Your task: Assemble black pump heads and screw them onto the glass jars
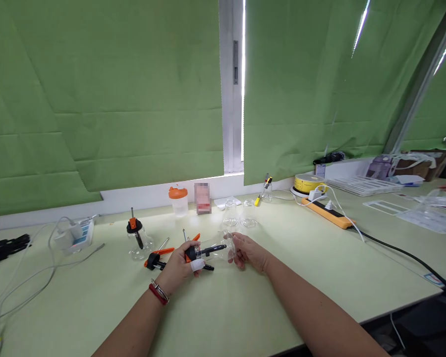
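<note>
My left hand [179,265], fingers wrapped round, grips a black cap [191,254] with a black stem [214,249]. The stem lies inside a clear glass bottle [226,242], tilted nearly onto its side. My right hand [247,252] is closed on the bottle's wide base. Whether the cap is seated on the neck I cannot tell. Just left of my left hand lies another black cap piece [154,261] with an orange handle [164,251]. A similar glass bottle [140,245], its black and orange top fitted, stands upright farther left.
Two clear glass bottles [230,214] stand behind my hands. An orange-lidded cup [178,201] is by the wall. A glass holding yellow-handled tools [267,191], an orange power strip [327,213] and a yellow round object [306,183] sit to the right. Cables [54,255] cross the left side.
</note>
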A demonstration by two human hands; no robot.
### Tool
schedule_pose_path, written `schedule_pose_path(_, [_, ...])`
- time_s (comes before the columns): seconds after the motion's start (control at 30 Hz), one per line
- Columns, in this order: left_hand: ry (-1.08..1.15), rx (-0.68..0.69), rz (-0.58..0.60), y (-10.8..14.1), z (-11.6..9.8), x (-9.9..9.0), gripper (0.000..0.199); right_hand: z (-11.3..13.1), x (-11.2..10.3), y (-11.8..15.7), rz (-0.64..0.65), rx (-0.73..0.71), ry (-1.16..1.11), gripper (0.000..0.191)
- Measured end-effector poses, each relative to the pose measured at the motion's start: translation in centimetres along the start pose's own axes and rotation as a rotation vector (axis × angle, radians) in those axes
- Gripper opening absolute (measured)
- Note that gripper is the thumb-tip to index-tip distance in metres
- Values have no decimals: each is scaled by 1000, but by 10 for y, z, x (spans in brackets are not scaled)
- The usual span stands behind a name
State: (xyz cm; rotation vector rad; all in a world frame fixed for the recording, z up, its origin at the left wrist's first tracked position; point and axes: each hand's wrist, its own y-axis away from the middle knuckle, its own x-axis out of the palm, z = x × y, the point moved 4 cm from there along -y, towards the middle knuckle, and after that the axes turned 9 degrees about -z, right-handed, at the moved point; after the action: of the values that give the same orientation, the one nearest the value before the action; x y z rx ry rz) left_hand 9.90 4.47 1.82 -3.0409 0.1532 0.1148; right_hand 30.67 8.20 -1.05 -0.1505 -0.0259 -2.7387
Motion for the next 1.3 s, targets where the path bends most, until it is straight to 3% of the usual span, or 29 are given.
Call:
schedule_pose_path(0.23, [-8,26,32,1,0,-1,56,-12,-6,-6,-49,49,57,62])
schedule_pose_path(0.43, [-1,24,4,2,-4,1,56,7,-11,1,-26,-49,-50,51])
schedule_pose_path(0.53, [-2,24,9,3,-5,2,56,14,-12,5,19,-103,-78,60])
schedule_pose_path(0.63, [3,19,13,3,-4,3,55,15,-10,7,44,-111,-49,56])
schedule_pose_path(0.97, [6,4,30,1,1,5,55,3,-9,-3,-70,-24,-46,46])
schedule_pose_path(1.1, [-1,-11,50,3,-2,8,62,-11,-9,-8,-87,91,35,57])
schedule_pose_path(1.3, [-6,7,31,3,-4,4,61,-5,-11,-4,-55,36,7,52])
